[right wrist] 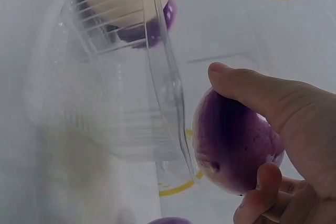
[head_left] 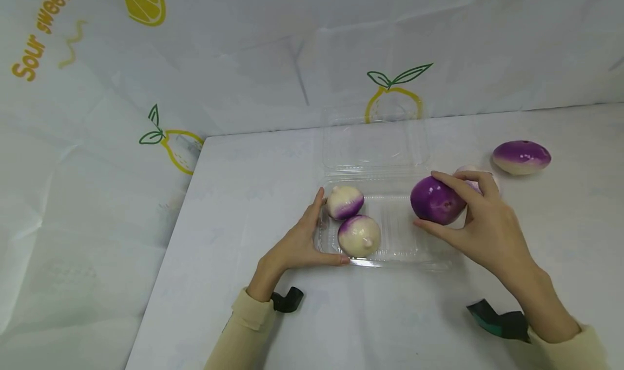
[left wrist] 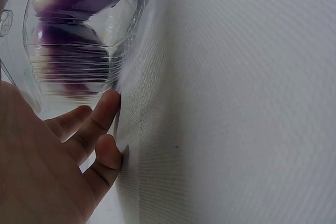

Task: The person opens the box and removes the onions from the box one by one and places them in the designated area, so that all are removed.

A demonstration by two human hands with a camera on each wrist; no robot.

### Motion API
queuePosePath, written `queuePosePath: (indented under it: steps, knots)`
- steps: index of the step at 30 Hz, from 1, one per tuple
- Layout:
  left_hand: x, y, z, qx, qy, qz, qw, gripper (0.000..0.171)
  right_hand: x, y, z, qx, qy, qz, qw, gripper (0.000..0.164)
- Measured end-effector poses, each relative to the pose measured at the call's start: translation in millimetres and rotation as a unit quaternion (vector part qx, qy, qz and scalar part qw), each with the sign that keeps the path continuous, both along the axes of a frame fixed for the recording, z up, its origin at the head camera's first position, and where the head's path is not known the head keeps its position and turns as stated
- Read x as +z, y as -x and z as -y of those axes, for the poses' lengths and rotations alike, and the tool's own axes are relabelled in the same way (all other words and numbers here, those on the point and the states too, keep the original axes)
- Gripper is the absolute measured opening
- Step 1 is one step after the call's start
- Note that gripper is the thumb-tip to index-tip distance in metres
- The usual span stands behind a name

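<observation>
**Your right hand [head_left: 491,233] grips a glossy purple round vegetable [head_left: 435,201] over a clear plastic clamshell box [head_left: 397,226]**

Your right thumb and fingers are clamped around the purple vegetable, thumb on its near side and fingers on its far side in the head view. You have it above the box's right end; the right wrist view shows it just clear of the rim. Your left hand [head_left: 298,244] is spread at the box's left end, thumb and fingers apart: the thumb lies along the near edge, the fingers at the left wall. Inside, near that hand, sit a smaller cream-and-purple round vegetable [head_left: 343,201] and, just nearer you, a larger cream round vegetable with a purple edge [head_left: 359,237]. The transparent hinged lid [head_left: 375,150] stands open at the back. On the white table [head_left: 234,207], to your right and farther away, lies a purple-and-cream oval vegetable [head_left: 521,157]. A pale rounded object [head_left: 473,168] is partly hidden behind your right hand.
</observation>
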State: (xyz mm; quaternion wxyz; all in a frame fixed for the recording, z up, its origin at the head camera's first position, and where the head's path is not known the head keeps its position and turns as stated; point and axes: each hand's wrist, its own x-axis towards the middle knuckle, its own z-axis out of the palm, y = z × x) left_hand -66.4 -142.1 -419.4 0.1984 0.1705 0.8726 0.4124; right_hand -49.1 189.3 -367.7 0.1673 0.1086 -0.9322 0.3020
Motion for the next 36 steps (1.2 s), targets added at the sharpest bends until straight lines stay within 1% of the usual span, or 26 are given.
queuePosePath:
  steps: [6, 11, 20, 24, 28, 31, 33, 36]
  knots:
    - [-0.8, 0.5, 0.1, 0.000, 0.001, 0.003, 1.0000, 0.148, -0.2, -1.2, -15.3, -0.022, 0.004, 0.016, 1.000, 0.090]
    - [-0.9, 0.6, -0.2, 0.000, 0.001, 0.002, 1.0000, 0.147, -0.4, -2.5, -27.5, -0.034, 0.009, 0.013, 0.999, 0.092]
    - [-0.7, -0.2, -0.9, 0.004, 0.002, -0.002, 1.0000, 0.147, 5.1, -3.8, -44.9, -0.056, 0.028, 0.001, 0.998, 0.094]
    - [-0.4, -0.6, -1.0, 0.005, 0.001, -0.002, 1.0000, 0.147, 7.1, -5.2, -54.5, -0.086, 0.036, 0.020, 0.995, 0.094]
    - [0.3, -1.0, -0.9, 0.006, 0.001, -0.001, 1.0000, 0.147, 9.9, -6.2, -67.4, -0.125, 0.037, 0.055, 0.990, 0.093]
    - [0.4, -1.1, -0.6, 0.005, 0.002, -0.003, 1.0000, 0.147, 11.5, -6.0, -77.0, -0.149, 0.037, 0.073, 0.985, 0.093]
    - [0.1, -1.1, -0.3, 0.004, 0.003, -0.005, 1.0000, 0.147, 10.6, -5.3, -81.8, -0.158, 0.042, 0.064, 0.984, 0.093]
    - [-0.5, -0.8, -0.2, 0.003, 0.004, -0.009, 0.9999, 0.147, 6.9, -3.9, -88.5, -0.166, 0.050, 0.035, 0.984, 0.092]
